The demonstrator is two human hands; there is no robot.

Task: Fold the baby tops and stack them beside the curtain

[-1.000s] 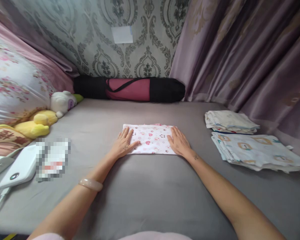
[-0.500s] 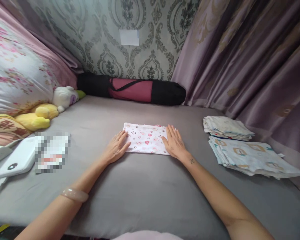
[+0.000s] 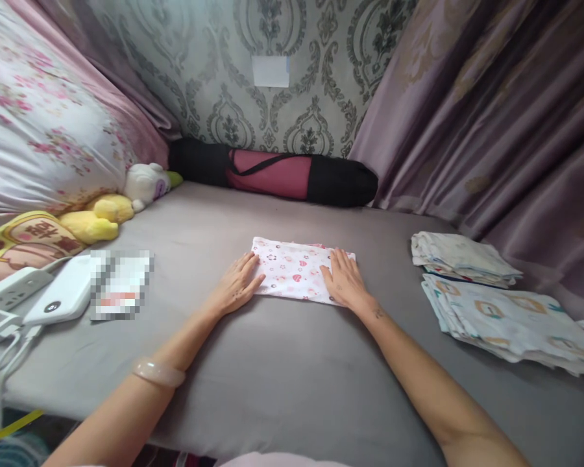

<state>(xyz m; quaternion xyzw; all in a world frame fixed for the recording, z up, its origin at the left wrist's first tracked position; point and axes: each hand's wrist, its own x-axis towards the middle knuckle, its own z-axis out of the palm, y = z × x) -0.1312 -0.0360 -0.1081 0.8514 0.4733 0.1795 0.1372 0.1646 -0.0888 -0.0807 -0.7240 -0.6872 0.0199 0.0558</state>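
Note:
A folded white cloth with pink and red prints (image 3: 292, 269) lies flat on the grey sheet (image 3: 292, 376) in front of me. At its left edge rests my left hand (image 3: 236, 283), fingers stretched out and fingertips on the fabric. My right hand (image 3: 344, 279) lies flat over the cloth's right end, fingers extended, thumb pointing inward. Neither hand grips anything; both press lightly from above. The palms cover the cloth's two side edges in part.
To the right sit two stacks of folded cloths, a smaller pile (image 3: 462, 256) behind a larger one (image 3: 511, 321). A power bank (image 3: 65, 292), a power strip (image 3: 14, 292) and cables lie left, near plush toys (image 3: 92, 220). A long black-and-red bag (image 3: 272, 172) lies along the wall.
The view has turned slightly left, so everything appears shifted to the right. Both hands stay on the cloth's two ends, almost unmoved against it.

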